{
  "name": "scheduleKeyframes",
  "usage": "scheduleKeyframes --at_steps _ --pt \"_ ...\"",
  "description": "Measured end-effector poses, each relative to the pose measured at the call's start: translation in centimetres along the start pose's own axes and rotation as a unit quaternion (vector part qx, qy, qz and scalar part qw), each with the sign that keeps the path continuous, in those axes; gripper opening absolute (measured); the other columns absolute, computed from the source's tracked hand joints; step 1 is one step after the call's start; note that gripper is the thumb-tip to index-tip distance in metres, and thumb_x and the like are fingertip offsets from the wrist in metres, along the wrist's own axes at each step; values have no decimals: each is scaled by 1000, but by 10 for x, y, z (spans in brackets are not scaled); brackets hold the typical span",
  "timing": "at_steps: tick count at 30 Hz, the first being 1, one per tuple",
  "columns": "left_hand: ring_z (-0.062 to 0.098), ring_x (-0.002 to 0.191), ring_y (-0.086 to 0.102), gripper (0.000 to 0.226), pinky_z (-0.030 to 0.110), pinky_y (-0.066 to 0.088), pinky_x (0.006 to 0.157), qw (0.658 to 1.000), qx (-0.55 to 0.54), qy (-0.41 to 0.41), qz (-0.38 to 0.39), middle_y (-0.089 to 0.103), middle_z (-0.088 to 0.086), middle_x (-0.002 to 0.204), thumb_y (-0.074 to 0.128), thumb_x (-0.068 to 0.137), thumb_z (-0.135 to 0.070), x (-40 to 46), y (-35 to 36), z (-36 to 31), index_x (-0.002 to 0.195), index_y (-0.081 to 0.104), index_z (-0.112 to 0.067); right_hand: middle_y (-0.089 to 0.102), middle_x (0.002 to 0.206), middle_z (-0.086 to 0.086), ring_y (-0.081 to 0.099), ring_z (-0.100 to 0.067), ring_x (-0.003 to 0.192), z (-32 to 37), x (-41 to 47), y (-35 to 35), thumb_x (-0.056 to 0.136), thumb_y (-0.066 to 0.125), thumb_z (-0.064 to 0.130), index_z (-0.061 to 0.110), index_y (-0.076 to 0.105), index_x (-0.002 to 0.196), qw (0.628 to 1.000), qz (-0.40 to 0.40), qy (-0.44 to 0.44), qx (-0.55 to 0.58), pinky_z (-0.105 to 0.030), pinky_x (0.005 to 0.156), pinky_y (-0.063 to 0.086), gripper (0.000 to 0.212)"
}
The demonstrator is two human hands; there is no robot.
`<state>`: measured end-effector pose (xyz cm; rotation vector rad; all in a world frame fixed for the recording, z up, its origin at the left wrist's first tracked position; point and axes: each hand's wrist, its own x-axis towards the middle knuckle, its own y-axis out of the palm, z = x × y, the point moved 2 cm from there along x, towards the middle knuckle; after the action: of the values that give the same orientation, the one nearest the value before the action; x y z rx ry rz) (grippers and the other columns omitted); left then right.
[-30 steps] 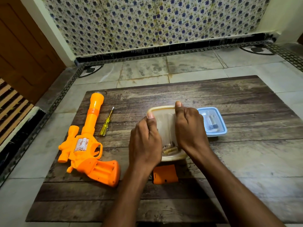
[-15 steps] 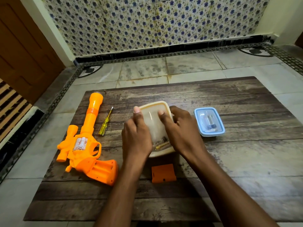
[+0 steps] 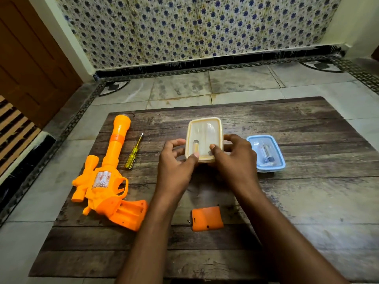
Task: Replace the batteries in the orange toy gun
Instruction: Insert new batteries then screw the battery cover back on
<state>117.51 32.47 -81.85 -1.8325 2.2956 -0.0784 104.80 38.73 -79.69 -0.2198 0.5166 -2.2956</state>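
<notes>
The orange toy gun (image 3: 106, 181) lies on the left of the wooden mat (image 3: 287, 201), its grip battery bay uncovered. The orange battery cover (image 3: 207, 218) lies near the mat's middle front. Both hands hold a cream lidded box (image 3: 205, 132) tilted up at the mat's centre; a battery (image 3: 195, 147) shows through its lid. My left hand (image 3: 176, 160) grips the box's left edge with its thumb on the lid. My right hand (image 3: 235, 156) grips the right edge, thumb on the lid too.
A yellow-handled screwdriver (image 3: 134, 152) lies right of the gun's barrel. A blue lidded box (image 3: 266, 153) with batteries inside sits to the right of my right hand. Tiled floor surrounds the mat; a patterned wall stands behind, a wooden door at left.
Both hands lifted and tilted the cream box, moving it farther from me. The battery inside slid toward the lid. My hands shifted from lying over the box to gripping its sides.
</notes>
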Motion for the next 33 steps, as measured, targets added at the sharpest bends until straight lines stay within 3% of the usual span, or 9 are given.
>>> scheduleKeyframes --at_steps 5,12,15,17,19,21,24,29,33 --pt "5 98 71 41 14 57 85 999 11 47 -20 72 10 117 76 87 4 6 4 3 126 65 -5 79 97 0 74 -16 91 -2 7 10 84 55 28 18 73 110 999 41 -13 24 -46 83 61 33" --pt "8 104 68 49 8 53 84 997 -22 55 -41 66 2 114 63 90 17 15 22 5 135 59 -1 78 105 2 72 -16 102 -4 17 12 85 49 27 18 71 117 997 77 -28 1 -43 92 58 40" --pt "12 116 65 50 8 51 89 998 -23 55 -37 66 7 126 59 92 18 17 28 7 138 58 -2 78 108 -2 70 -21 104 -2 19 8 93 54 16 18 70 120 996 74 -38 -30 -28 84 51 31" --pt "7 112 66 51 13 51 94 998 -19 54 -26 66 6 128 60 92 15 16 30 8 139 58 -6 77 110 -6 69 -23 103 -1 16 1 94 60 11 16 71 121 994 46 -77 -62 -22 75 42 29" --pt "6 114 65 52 16 51 97 998 -17 54 -13 65 6 131 62 93 12 16 30 9 141 56 -8 76 115 -11 67 -24 105 4 10 -8 91 67 9 8 71 122 986 -10 -141 -86 -24 83 49 32" --pt "10 125 61 55 11 50 96 998 -13 55 0 63 7 138 62 94 10 15 29 10 145 53 -8 73 116 -13 68 -25 105 3 5 -15 87 70 6 4 71 120 974 -56 -195 -103 -33 91 57 33" --pt "6 131 53 58 2 46 92 998 -5 58 17 57 3 144 60 95 11 15 28 10 149 49 -7 70 116 -12 66 -27 105 -4 -2 -32 85 72 6 4 71 115 957 -92 -218 -169 -23 87 47 30" --pt "9 135 50 62 22 43 112 997 -7 58 44 52 5 149 58 96 11 13 27 8 153 43 -9 38 154 -16 31 -37 144 -17 -4 -52 87 69 27 21 59 129 930 -56 -61 -358 -60 109 30 43" --pt "7 122 58 54 15 47 97 992 78 96 -38 60 4 143 61 97 4 7 20 3 148 51 -12 30 153 -21 38 -47 134 -32 -1 -55 89 60 22 21 49 138 935 10 25 -354 -59 107 37 50"
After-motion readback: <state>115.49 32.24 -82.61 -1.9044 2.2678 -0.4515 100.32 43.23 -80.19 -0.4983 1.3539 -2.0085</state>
